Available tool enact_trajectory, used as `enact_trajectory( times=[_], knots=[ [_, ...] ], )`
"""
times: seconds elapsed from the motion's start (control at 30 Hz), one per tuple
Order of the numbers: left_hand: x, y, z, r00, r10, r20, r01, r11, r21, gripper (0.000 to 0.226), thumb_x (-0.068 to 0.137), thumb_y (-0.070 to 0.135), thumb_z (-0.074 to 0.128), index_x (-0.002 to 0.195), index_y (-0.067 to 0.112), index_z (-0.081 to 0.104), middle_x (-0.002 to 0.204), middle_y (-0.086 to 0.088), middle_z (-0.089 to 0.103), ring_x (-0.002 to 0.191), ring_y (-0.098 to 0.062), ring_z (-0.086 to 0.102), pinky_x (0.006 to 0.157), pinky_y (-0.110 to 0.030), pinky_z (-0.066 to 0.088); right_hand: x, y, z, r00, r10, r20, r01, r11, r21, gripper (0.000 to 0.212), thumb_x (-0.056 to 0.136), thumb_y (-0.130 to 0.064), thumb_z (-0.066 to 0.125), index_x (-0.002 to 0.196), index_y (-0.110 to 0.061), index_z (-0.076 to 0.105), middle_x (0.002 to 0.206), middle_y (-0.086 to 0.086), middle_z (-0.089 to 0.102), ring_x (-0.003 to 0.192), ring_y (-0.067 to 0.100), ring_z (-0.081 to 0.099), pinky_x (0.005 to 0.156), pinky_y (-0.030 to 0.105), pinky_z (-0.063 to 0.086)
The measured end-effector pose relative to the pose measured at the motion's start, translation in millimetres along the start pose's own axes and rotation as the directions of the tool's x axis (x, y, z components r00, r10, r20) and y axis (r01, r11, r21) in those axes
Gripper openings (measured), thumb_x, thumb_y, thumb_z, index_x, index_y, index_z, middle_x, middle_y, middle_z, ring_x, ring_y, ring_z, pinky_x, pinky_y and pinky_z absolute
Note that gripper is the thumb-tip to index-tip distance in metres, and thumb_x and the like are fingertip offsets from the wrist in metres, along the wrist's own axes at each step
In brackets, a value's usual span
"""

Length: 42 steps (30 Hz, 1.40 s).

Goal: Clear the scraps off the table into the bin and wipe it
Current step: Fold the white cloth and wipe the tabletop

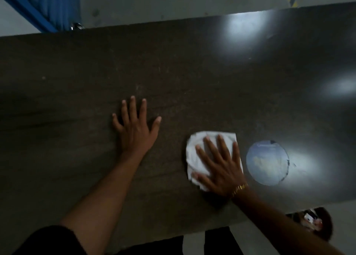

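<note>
A dark brown table [77, 93] fills most of the head view. My left hand [134, 127] lies flat on it with fingers spread, holding nothing. To its right, my right hand [219, 166] presses down with straight fingers on a crumpled white cloth [194, 152] that sits on the tabletop. A gold bracelet shows at that wrist. Below the table's near edge at the lower right stands a dark bin [325, 227] with pale scraps [312, 220] inside it.
A round pale blue-grey patch [267, 162] lies on the table just right of the cloth. Bright light reflections mark the right half of the tabletop. A blue structure [48, 6] stands beyond the far left edge, and grey floor lies past the far edge.
</note>
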<state>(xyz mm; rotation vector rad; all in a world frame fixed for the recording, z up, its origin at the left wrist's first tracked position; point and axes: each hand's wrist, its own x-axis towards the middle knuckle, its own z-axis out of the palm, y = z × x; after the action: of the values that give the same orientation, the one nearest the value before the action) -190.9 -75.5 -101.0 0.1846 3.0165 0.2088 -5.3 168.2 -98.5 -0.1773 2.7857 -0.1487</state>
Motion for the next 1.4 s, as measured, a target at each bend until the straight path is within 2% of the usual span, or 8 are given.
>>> enact_trajectory(
  times=[0.17, 0.33, 0.4, 0.63, 0.73, 1.03, 1.27, 1.4],
  knots=[
    [38, 66, 6, 0.996, 0.041, 0.08, -0.037, 0.998, -0.044, 0.079, 0.096, 0.073, 0.021, 0.164, 0.032, 0.017, 0.175, -0.006, 0.005, 0.161, -0.031, 0.0, 0.122, -0.07, 0.006, -121, -8, 35, 0.997, 0.07, 0.035, -0.07, 0.997, -0.016, 0.085, 0.09, -0.081, 0.037, 0.16, -0.033, 0.026, 0.17, 0.012, 0.018, 0.156, 0.04, 0.009, 0.108, 0.074, 0.024],
    [42, 77, 21, 1.0, 0.012, 0.016, -0.013, 0.999, 0.034, 0.081, 0.097, 0.074, 0.017, 0.164, 0.029, 0.022, 0.173, -0.009, 0.013, 0.16, -0.035, 0.008, 0.119, -0.072, 0.012, -121, -5, 39, 0.984, 0.159, 0.078, -0.158, 0.987, -0.009, 0.088, 0.085, -0.082, 0.042, 0.158, -0.033, 0.031, 0.169, 0.008, 0.02, 0.15, 0.043, 0.025, 0.107, 0.074, 0.028],
    [42, 76, 22, 1.0, 0.011, -0.005, -0.011, 1.0, 0.03, 0.079, 0.097, 0.073, 0.023, 0.163, 0.029, 0.026, 0.173, -0.009, 0.017, 0.159, -0.035, 0.012, 0.119, -0.072, 0.013, -84, 9, 27, 0.983, 0.151, 0.1, -0.153, 0.988, 0.009, 0.088, 0.087, -0.083, 0.037, 0.159, -0.034, 0.03, 0.169, 0.01, 0.02, 0.149, 0.047, 0.028, 0.108, 0.076, 0.025],
    [43, 75, 24, 0.999, 0.002, -0.036, -0.001, 0.999, 0.053, 0.073, 0.098, 0.067, 0.032, 0.16, 0.029, 0.034, 0.172, -0.007, 0.021, 0.159, -0.033, 0.016, 0.119, -0.068, 0.016, 113, 78, -43, 0.987, 0.16, -0.02, -0.159, 0.986, 0.055, 0.085, 0.091, -0.083, 0.015, 0.163, -0.037, 0.013, 0.173, 0.004, -0.001, 0.157, 0.038, -0.003, 0.118, 0.072, 0.005],
    [44, 75, 26, 1.0, -0.001, -0.027, 0.003, 0.998, 0.069, 0.073, 0.097, 0.066, 0.034, 0.161, 0.029, 0.034, 0.172, -0.007, 0.021, 0.159, -0.033, 0.016, 0.119, -0.067, 0.017, 191, 108, -73, 0.986, 0.151, -0.075, -0.146, 0.987, 0.062, 0.085, 0.089, -0.083, 0.008, 0.162, -0.039, 0.014, 0.173, 0.002, -0.001, 0.157, 0.037, -0.006, 0.119, 0.07, 0.003],
    [44, 74, 28, 0.998, 0.01, -0.057, -0.004, 0.994, 0.112, 0.075, 0.095, 0.066, 0.038, 0.158, 0.026, 0.04, 0.17, -0.01, 0.026, 0.157, -0.035, 0.022, 0.118, -0.068, 0.018, 387, 171, -148, 0.977, 0.188, -0.097, -0.182, 0.981, 0.063, 0.086, 0.089, -0.085, 0.018, 0.162, -0.04, 0.005, 0.172, -0.001, -0.006, 0.157, 0.037, -0.01, 0.118, 0.072, -0.002],
    [42, 75, 28, 0.999, -0.004, -0.053, 0.008, 0.997, 0.083, 0.074, 0.095, 0.066, 0.036, 0.159, 0.028, 0.039, 0.171, -0.008, 0.024, 0.158, -0.033, 0.018, 0.119, -0.067, 0.018, 294, 167, -113, 0.987, 0.116, -0.109, -0.114, 0.993, 0.021, 0.088, 0.089, -0.085, 0.013, 0.162, -0.038, 0.003, 0.172, 0.001, -0.008, 0.157, 0.037, -0.01, 0.118, 0.072, 0.003],
    [41, 77, 27, 1.0, 0.0, -0.025, 0.002, 0.997, 0.076, 0.076, 0.095, 0.066, 0.03, 0.16, 0.027, 0.035, 0.171, -0.009, 0.021, 0.158, -0.034, 0.016, 0.118, -0.069, 0.017, 192, 152, -73, 0.984, 0.125, -0.124, -0.121, 0.992, 0.038, 0.084, 0.091, -0.083, 0.021, 0.162, -0.038, 0.016, 0.173, 0.001, 0.004, 0.158, 0.036, -0.002, 0.119, 0.07, 0.005]
  ],
)
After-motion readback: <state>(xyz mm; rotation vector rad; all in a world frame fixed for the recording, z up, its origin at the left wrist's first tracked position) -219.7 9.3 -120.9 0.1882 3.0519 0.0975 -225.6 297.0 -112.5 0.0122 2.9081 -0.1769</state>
